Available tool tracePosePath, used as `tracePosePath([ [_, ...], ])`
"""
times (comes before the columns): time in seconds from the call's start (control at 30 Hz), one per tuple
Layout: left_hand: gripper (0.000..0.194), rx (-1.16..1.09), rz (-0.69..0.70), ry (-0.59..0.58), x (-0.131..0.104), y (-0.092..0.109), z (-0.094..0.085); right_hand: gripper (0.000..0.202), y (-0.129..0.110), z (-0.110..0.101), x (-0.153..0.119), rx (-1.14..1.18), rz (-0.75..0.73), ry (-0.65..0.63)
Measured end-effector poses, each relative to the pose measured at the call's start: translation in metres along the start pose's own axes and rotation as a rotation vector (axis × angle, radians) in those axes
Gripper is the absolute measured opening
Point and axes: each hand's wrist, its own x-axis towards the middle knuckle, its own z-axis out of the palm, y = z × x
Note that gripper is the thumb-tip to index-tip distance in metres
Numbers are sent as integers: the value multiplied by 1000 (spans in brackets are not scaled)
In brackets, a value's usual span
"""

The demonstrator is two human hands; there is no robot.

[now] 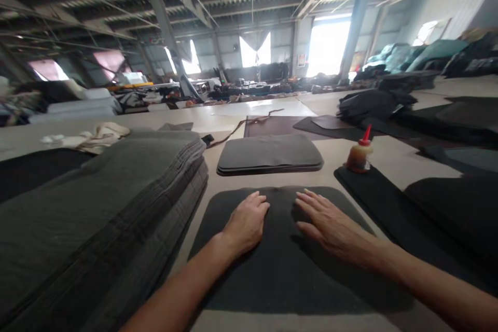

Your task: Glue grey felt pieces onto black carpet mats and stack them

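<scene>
A dark panel (pixel 280 280) with rounded corners lies flat on the pale table (pixel 229 183) in front of me. My left hand (pixel 247 220) rests on its upper left part, palm down, fingers bent slightly and holding nothing. On the right half, my right hand (pixel 324 220) is palm down with the thumb apart from the fingers, at or just above the surface. Just beyond the panel sits a small stack of similar grey pieces (pixel 270 151). A bottle (pixel 359 155) with a red nozzle stands on dark material to the right.
Thick folded grey fabric (pixel 97 207) is piled high along the left. Dark pieces (pixel 459 207) cover the right side. Farther back are a crumpled dark bundle (pixel 369 105), a thin brown strip (pixel 238 125) and cream cloth (pixel 101 136).
</scene>
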Motion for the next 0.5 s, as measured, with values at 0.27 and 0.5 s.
tracePosePath([
  [0.27, 50, 24, -5, 14, 19, -20, 19, 65, -15, 43, 71, 104, -48, -81],
  [0.5, 52, 24, -68, 9, 19, -21, 24, 91, -8, 55, 69, -56, 162, -57],
])
